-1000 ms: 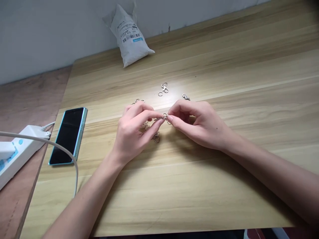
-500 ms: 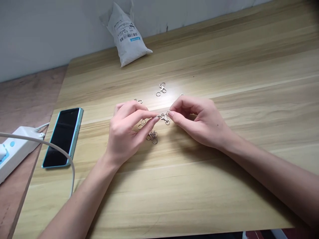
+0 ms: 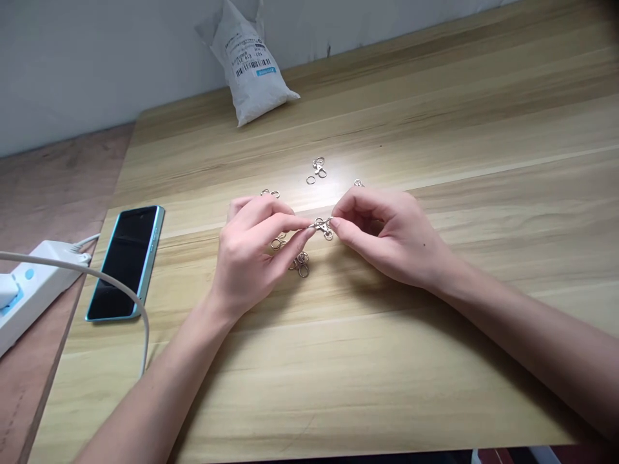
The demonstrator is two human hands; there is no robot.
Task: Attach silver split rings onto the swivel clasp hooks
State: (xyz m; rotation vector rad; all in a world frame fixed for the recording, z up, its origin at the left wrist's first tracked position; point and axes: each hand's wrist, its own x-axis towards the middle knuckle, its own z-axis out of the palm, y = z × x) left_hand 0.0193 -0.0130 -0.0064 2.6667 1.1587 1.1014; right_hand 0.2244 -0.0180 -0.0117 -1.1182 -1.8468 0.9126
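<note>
Between my fingertips hangs a small silver swivel clasp [image 3: 325, 228] joined to metal rings. The thumb and forefinger of my left hand [image 3: 258, 251] pinch a split ring at the clasp's left side. A ring on its right side is pinched by my right hand [image 3: 391, 232]. Fingers partly cover both rings, so how they thread together is too small to tell. Loose rings [image 3: 278, 243] and a small pile of clasps and rings [image 3: 302, 264] lie under and beside the left hand. Farther back on the table sit another clasp [image 3: 319, 169] and a single ring [image 3: 311, 180].
A phone [image 3: 126, 264] lies at the left, with a white cable [image 3: 116, 283] looping over it. The power strip [image 3: 39, 290] is beyond the table's left edge. A white plastic parcel [image 3: 254, 74] stands by the wall. More hardware [image 3: 358, 183] lies behind the right hand.
My hands have come slightly closer together around the clasp, both still pinching. The whole view has shifted a little.
</note>
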